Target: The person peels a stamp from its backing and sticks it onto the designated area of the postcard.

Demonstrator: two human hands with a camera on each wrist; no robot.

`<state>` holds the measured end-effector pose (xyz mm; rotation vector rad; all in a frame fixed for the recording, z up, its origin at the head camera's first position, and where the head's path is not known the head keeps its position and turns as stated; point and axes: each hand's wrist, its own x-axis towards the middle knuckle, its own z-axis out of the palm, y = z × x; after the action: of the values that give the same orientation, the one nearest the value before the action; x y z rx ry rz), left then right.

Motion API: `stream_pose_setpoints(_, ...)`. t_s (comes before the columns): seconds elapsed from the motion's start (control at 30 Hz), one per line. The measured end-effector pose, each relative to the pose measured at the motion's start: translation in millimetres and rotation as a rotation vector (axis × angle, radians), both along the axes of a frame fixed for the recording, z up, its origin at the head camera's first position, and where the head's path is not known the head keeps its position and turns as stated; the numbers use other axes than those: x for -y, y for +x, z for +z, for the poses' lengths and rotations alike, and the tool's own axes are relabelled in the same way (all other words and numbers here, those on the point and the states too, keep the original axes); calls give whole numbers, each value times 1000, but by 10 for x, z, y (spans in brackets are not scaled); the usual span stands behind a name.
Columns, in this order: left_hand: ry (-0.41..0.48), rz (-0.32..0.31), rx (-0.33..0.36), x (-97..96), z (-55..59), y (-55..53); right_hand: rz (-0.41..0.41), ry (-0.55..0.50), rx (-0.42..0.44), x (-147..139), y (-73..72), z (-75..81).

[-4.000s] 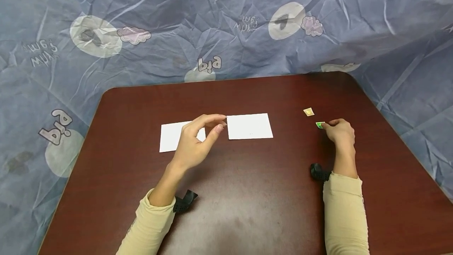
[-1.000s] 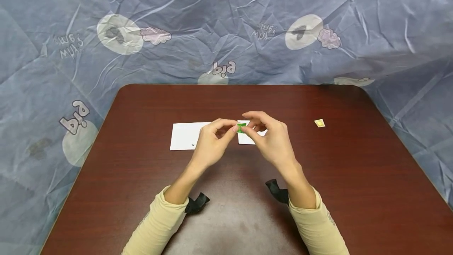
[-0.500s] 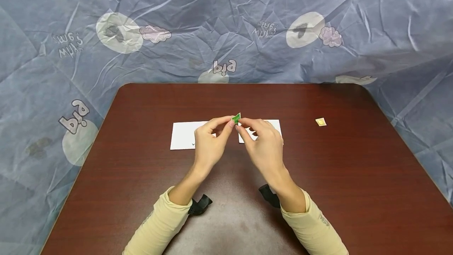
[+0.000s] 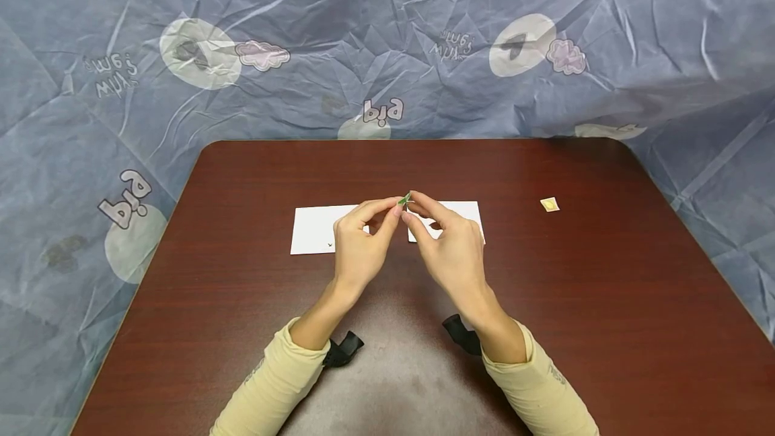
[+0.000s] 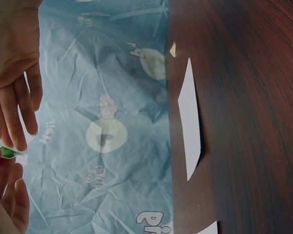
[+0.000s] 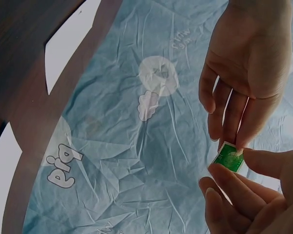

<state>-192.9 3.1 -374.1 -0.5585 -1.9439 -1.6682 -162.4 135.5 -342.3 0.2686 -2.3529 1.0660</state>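
Observation:
A small green stamp (image 6: 231, 157) with a toothed edge is held up in front of me between both hands. My left hand (image 4: 361, 242) pinches it between thumb and index finger. At its other side are the curled index finger and thumb of my right hand (image 4: 455, 247); in the right wrist view their tips overlap its edges. From the head the stamp (image 4: 404, 200) looks thin and tilted. Behind my hands a left white sheet (image 4: 315, 229) and a right white sheet (image 4: 463, 210) lie on the table, each partly covered.
A small yellowish stamp-like square (image 4: 549, 204) lies on the right of the brown table (image 4: 605, 288). Close behind the far edge hangs a creased blue-grey backdrop (image 4: 339, 39). Black wrist devices (image 4: 343, 350) sit inside both cuffs.
Four seconds ago my right hand was at the green stamp on the right of the table. It has since come to the middle, where the stamp has tilted from facing me to nearly edge-on.

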Motion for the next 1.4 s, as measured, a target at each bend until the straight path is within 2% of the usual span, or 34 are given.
stream_pose_setpoints(0.13, -10, 13, -42, -1, -17, -8, 54, -72, 23, 4, -7, 2)
stream_pose_setpoints(0.47, -34, 26, -233, -25, -63, -42, 180, -225, 40, 7, -24, 2)
stream_pose_setpoints(0.63, -50, 26, -304, -38, -63, -61, 240, -330, 107, -3, -3, 26)
stream_pose_setpoints(0.8, -60, 8, -326, -50, -58, -61, 277, -410, 203, -30, 15, 65)
stream_pose_setpoints(0.93, -62, 15, -350, -52, -46, -56, 305, -460, 246, -40, 21, 91)
stream_pose_setpoints(1.27, -48, 14, -379, -60, -41, -64, 323, -519, 274, -59, 26, 116)
stream_pose_setpoints(1.4, -38, 22, -386, -60, -42, -66, 305, -508, 254, -75, 27, 120)
